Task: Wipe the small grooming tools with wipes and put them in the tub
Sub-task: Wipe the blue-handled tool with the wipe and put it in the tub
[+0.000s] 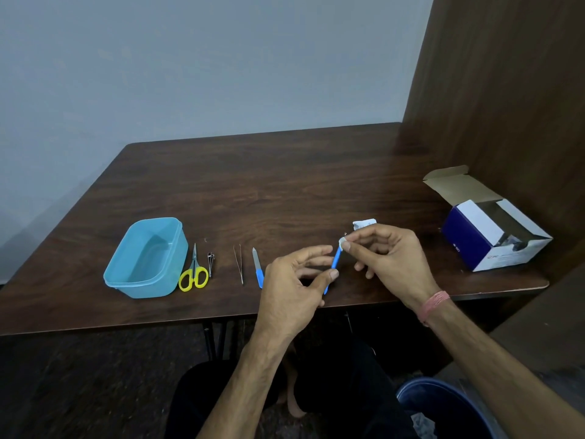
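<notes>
My left hand (294,280) pinches a thin blue-handled tool (335,261) near its lower end, above the table's front edge. My right hand (386,258) pinches a small white wipe (342,241) around the tool's upper tip. On the table to the left lie a blue-handled nail file (258,267), tweezers (239,263), a nail clipper (210,263) and yellow-handled scissors (193,274). The light blue tub (177,248) stands at the far left and holds none of the tools.
A torn white wipe wrapper (364,224) lies just behind my right hand. An open white and purple box (493,236) sits at the table's right end beside a wooden panel (506,90). A blue bin (443,407) stands on the floor at lower right.
</notes>
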